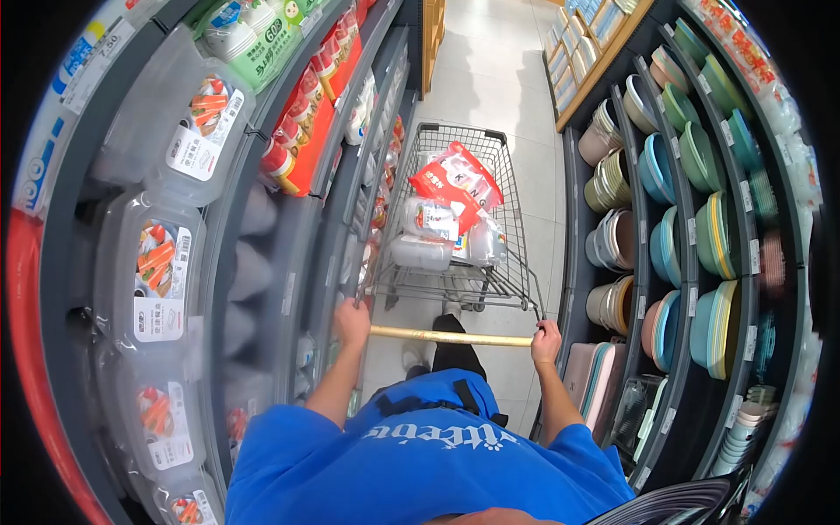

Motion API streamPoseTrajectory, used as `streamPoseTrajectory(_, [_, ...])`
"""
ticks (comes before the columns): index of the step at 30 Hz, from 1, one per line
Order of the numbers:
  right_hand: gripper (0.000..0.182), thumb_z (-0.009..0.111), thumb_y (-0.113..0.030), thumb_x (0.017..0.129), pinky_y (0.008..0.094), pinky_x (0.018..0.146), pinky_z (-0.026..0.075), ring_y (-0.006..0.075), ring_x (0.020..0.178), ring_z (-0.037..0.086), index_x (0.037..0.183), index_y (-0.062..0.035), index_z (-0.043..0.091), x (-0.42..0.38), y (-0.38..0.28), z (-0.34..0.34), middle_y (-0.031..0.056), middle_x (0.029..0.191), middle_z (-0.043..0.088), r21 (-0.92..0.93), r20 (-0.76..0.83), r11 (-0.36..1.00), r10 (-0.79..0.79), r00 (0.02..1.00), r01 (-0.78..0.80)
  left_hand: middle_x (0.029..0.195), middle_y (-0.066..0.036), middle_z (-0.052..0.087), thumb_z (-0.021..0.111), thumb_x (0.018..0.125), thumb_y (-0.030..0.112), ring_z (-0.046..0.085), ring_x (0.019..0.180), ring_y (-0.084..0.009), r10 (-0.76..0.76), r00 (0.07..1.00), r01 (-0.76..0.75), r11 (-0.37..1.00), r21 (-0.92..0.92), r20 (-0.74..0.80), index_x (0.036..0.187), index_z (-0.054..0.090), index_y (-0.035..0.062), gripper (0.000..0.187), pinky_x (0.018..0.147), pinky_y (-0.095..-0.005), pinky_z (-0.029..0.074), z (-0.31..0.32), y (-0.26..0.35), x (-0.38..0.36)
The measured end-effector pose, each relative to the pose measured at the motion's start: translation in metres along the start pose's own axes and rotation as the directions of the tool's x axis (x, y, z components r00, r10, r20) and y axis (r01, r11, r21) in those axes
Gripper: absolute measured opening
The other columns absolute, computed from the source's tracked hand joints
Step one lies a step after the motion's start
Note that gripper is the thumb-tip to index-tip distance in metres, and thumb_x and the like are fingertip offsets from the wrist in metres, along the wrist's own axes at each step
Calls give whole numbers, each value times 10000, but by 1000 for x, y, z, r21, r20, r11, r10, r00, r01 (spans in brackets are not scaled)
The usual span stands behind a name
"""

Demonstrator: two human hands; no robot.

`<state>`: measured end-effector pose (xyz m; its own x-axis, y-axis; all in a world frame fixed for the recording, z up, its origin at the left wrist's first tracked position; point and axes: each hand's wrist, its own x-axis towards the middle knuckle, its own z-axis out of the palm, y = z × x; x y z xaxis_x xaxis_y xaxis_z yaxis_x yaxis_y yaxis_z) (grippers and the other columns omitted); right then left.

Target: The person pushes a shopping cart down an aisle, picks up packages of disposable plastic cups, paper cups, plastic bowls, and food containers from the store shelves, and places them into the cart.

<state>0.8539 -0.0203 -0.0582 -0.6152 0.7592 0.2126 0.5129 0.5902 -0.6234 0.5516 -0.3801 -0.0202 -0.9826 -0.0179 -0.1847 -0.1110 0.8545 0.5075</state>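
Observation:
Both of my hands grip the yellow handle bar (pixel 451 337) of a wire shopping cart (pixel 512 262) that stands ahead of me in a narrow store aisle. My left hand (pixel 353 320) closes on the bar's left end and my right hand (pixel 547 339) on its right end. In the cart's basket lie a red and white bag (pixel 455 182) and clear plastic containers (pixel 424 249). My blue shirt fills the bottom of the view.
Shelves on the left hold clear plastic boxes (pixel 153 280) with labels and red-lidded packs (pixel 302 131). Shelves on the right carry stacked coloured bowls and basins (pixel 713 236). The tiled aisle floor (pixel 490 79) runs on beyond the cart.

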Motion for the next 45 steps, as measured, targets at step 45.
streamPoseTrajectory(45, [107,521,-62,828,462,740,492,368,850,618,832,-65,628,340,-1,99,139,924,613,-14,158,996,-80,984,83,1000,-274,695,643,841,208,663,985,-437,-176,975,169,984,-60,-135,998,698,-37,296,853,-509,515,60,171,188])
